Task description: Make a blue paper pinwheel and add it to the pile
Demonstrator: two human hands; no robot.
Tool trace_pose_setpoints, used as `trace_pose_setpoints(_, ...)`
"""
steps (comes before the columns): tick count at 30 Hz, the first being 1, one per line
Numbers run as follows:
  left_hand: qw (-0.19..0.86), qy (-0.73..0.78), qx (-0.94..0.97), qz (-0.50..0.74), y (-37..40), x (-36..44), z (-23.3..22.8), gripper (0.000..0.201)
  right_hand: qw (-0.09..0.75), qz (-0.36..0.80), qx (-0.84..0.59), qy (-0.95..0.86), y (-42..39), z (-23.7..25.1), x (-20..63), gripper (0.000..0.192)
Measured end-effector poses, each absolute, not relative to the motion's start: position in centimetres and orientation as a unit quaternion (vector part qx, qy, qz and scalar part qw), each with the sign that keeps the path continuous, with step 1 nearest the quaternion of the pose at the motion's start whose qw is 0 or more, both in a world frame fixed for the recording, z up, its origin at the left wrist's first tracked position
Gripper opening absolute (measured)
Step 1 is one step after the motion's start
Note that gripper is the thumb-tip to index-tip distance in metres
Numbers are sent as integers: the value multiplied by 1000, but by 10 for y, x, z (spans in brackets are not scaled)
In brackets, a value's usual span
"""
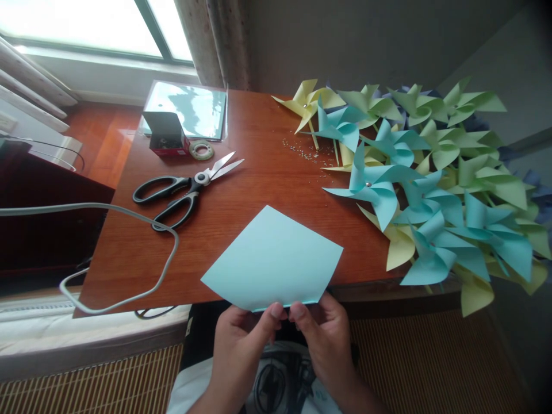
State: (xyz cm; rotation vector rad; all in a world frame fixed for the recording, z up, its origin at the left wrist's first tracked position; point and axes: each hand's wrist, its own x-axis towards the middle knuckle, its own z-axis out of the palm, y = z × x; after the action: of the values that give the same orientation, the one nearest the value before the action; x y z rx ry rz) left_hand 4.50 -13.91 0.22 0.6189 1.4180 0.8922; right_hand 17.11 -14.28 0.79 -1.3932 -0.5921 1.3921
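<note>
A light blue sheet of paper is held between both hands at the table's front edge, its near corner folded or rolled over along the bottom. My left hand pinches that near edge, thumb on top and fingers underneath. Close beside it, my right hand grips the same edge in the same way, the thumbs almost touching. The fingers under the paper are partly hidden. Black-handled scissors lie with blades apart, beyond the paper to the left.
Many-coloured paper pinwheels crowd the table's right side, with tiny scattered beads near them. At the back left are a small open box, a tape roll and a clear packet of sheets. A grey cable loops over the left edge.
</note>
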Motion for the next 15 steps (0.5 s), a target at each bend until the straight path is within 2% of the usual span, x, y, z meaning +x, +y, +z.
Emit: trace_pose_setpoints(15, 608, 615, 276, 420, -140, 44, 3, 26, 517, 567, -586, -258, -143, 11, 172, 27)
